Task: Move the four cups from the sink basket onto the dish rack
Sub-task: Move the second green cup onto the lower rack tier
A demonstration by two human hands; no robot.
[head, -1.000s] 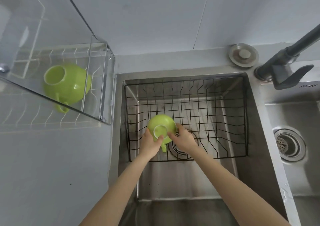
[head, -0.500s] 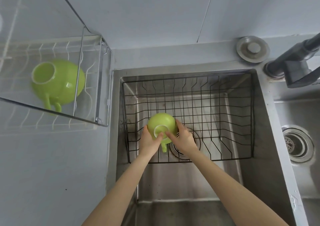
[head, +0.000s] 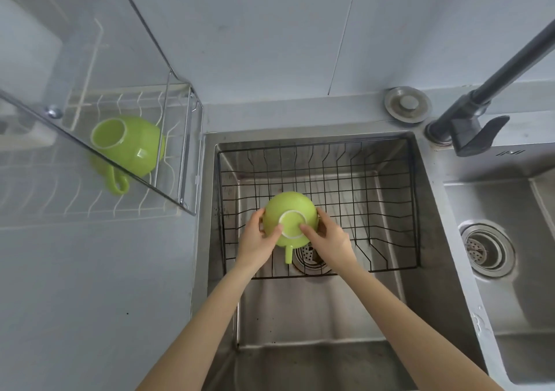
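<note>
A green cup (head: 288,210) is upside down over the black wire sink basket (head: 387,192), its base ring up and its handle pointing toward me. My left hand (head: 256,240) grips its left side and my right hand (head: 330,240) grips its right side, thumbs on the base. Another green cup (head: 132,147) lies on its side on the white wire dish rack (head: 75,198) at the left, partly behind a glass panel. No other cups show in the basket.
The steel sink (head: 300,315) holds the basket over a drain (head: 309,258). A dark faucet (head: 468,126) stands at the back right, a round stopper (head: 407,105) beside it. A second basin with a drain (head: 486,249) is at the right. Grey counter lies left.
The cup between my hands looks slightly higher and larger than before; both hands keep their grip. The camera view shifted a little.
</note>
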